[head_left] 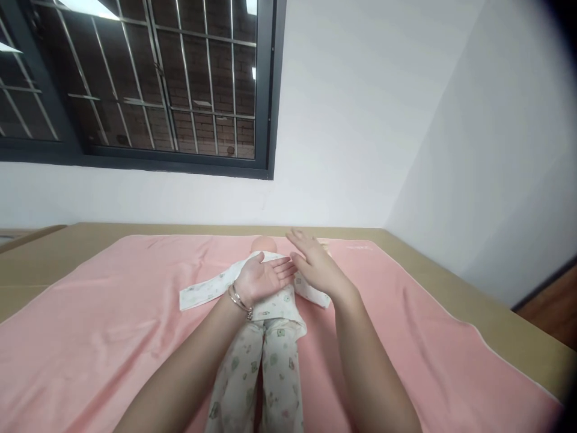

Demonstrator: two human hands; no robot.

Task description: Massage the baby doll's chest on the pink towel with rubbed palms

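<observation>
A baby doll (pixel 264 244) lies on its back on a pink sheet, its head at the far end. It wears a white printed long-sleeved top (pixel 274 308) and matching trousers (pixel 282 367). Over the doll's chest my left hand (pixel 265 278) is held palm up, fingers stretched out, with a bracelet (pixel 240 302) on the wrist. My right hand (pixel 315 258) hovers beside it with the fingers spread, its fingertips near those of my left. Neither hand holds anything. Part of the doll's upper body is hidden behind my hands.
The pink sheet (pixel 130 331) covers most of a tan table or bed surface (pixel 97 240). Behind it stand a white wall (pixel 342 120) and a dark-framed window (pixel 265 90) with metal bars. A brown wooden panel (pixel 552 304) is at the right edge.
</observation>
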